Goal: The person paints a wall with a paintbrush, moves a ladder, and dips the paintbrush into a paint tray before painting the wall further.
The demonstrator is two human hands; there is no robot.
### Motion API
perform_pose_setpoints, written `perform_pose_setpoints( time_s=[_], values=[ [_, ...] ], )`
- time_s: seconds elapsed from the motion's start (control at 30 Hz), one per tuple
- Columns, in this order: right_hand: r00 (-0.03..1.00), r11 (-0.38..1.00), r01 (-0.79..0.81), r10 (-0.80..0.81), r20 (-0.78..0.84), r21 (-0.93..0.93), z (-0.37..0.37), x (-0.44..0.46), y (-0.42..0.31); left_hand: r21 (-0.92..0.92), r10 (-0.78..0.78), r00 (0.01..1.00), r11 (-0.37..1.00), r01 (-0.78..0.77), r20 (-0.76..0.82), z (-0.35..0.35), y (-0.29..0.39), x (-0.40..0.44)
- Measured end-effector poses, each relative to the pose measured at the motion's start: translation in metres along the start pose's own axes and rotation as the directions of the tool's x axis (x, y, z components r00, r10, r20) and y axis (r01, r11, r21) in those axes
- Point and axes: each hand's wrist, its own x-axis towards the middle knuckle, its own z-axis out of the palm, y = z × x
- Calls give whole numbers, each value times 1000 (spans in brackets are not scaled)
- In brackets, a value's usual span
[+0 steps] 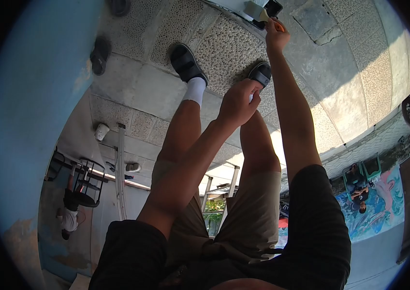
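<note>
My right hand [277, 36], reaching to the top of the head view, is closed around the orange handle of a paintbrush [264, 14]. The brush's wide grey-green head points left, beside a small dark container [273, 7] and a pale surface [234, 4] cut off by the upper edge. Whether the bristles touch that surface I cannot tell. My left hand [241, 100] hangs over my right shin with its fingers curled in, and nothing sticks out of it. Below it in depth are my feet in black sandals [187, 63].
A pale blue wall [36, 96] rises on the left, with a dark sandal [100, 55] near its foot. Behind me stand a metal ladder [120, 174] and a black rack [89, 181]. One person [68, 217] is at the left, another sits [358, 188] at the right by a painted mural.
</note>
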Motion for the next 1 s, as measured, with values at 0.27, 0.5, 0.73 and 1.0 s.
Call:
perform_pose_setpoints(
  time_s=[0.27,0.5,0.73,1.0],
  values=[
    [1000,1000,-24,24,16,-6,-5,-8,0,11,-4,1000,1000,4,11,0,1,0],
    [999,1000,21,-21,41,-8,3,-1,-4,15,26,1000,1000,-26,5,2,1,1],
    [976,967,184,-200,-82,-177,1,14,-29,4,6,1000,1000,-6,18,0,3,3],
    [835,718,499,-548,49,-485,-3,31,-50,-7,11,1000,1000,-11,8,0,3,4]
  ],
)
